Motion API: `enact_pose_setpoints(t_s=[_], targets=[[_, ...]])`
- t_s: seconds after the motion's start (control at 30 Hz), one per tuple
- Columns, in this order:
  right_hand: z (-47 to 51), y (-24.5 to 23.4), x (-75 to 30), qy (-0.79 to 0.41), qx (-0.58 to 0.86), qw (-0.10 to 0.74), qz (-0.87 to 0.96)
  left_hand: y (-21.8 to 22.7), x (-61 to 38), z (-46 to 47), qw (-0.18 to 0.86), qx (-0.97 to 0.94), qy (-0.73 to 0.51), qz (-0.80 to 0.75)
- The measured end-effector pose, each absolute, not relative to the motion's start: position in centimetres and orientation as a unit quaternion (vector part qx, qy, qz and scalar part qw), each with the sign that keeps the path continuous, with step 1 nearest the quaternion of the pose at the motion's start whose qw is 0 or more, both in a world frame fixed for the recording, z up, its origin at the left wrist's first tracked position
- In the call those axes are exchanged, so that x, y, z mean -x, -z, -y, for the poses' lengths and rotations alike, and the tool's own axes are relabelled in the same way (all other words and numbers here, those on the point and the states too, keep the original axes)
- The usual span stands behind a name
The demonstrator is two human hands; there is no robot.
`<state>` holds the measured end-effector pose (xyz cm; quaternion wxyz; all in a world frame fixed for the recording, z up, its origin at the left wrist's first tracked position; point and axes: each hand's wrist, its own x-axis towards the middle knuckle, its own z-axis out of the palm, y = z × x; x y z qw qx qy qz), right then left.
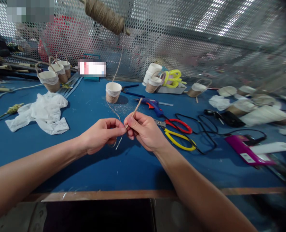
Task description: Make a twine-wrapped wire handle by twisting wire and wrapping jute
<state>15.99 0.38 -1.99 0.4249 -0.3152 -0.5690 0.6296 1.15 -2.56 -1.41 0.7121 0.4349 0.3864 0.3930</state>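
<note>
Between its thumb and fingers my right hand (146,130) grips a thin twine-wrapped wire (137,107), its wrapped end pointing up and away. The wire's pale, thinner end (119,143) sticks out below my hands. My left hand (105,133) is closed beside it, thumb and forefinger pinching the twine (114,111) against the wire; the fingertips of both hands nearly touch. That strand runs back past a small paper cup (113,93), which is wrapped in twine and white lace. Farther up, twine hangs from a brown spool (105,16) by the mesh wall.
Right of my hands lie a blue glue gun (154,106), scissors with red and yellow handles (180,145), black cable and a purple power strip (247,153). White lace (45,111) lies left. Several handled cups (51,82) stand at the back.
</note>
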Motion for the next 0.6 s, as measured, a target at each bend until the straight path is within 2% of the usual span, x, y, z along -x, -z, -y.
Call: enact_pose_setpoints(t_s=[0.6], targets=[[-0.54,2.63,-15.74,-0.581,0.374,0.415,0.592,1.55,-1.13,2.36,0.699,-0.450,-0.383,-0.403]])
